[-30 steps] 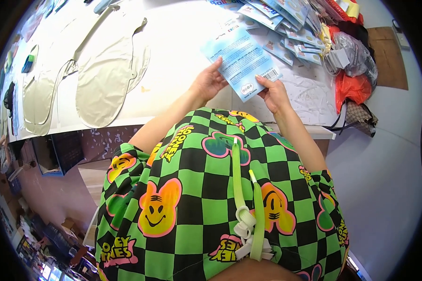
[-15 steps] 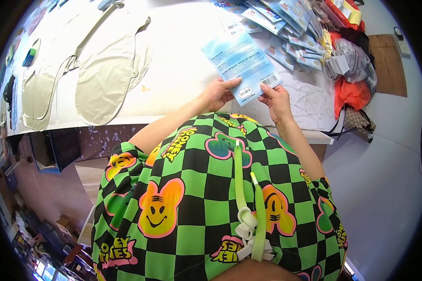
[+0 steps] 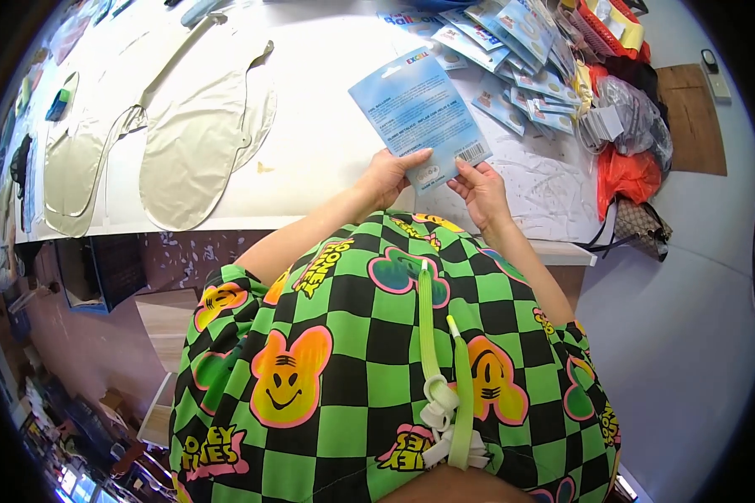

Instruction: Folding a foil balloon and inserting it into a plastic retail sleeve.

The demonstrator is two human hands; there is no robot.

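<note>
A flat light-blue printed packet (image 3: 419, 113), with a barcode and a hang hole, is held between both my hands above the white table. My left hand (image 3: 390, 174) pinches its lower left edge, thumb lying on the printed face. At the lower right corner, my right hand (image 3: 481, 191) grips it with the thumb near the barcode. The fingers behind the packet are partly hidden. Just beyond it lies a heap of similar blue packets (image 3: 520, 63). Left of my hands, flat pale-gold foil balloons (image 3: 180, 168) are spread on the table.
Right of the heap are a red basket (image 3: 604, 38), clear plastic bags (image 3: 633, 109), a red plastic bag (image 3: 629, 174) and a patterned bag (image 3: 643, 226) at the table's edge. White cards (image 3: 601, 124) lie beside them. A dark open box (image 3: 101, 272) stands below the table at left.
The packet and both hands have shifted slightly left, and the packet's top edge with its hang hole shows more clearly. Both hands still hold it.
</note>
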